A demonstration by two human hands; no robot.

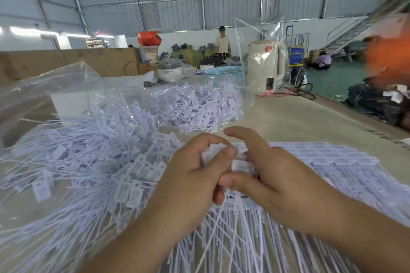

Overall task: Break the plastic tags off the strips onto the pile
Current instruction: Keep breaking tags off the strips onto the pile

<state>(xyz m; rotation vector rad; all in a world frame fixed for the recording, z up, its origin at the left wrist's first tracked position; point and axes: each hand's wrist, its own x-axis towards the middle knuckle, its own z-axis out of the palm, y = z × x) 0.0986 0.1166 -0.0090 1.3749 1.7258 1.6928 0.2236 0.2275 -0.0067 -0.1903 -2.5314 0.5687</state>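
Both your hands pinch 1 strip: left hand [195, 168], right hand [273, 175], tags [238, 163] between them. The loose pile [88, 162] sits just left, so snap that way.

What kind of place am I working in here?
Probably a warehouse or packing workshop: corrugated metal walls on steel framing, heaps of loose plastic tags on a long worktable, and bundled goods piled on the floor behind.

Pile [93, 162] left of strips [321, 162], kettle [265, 68] behind
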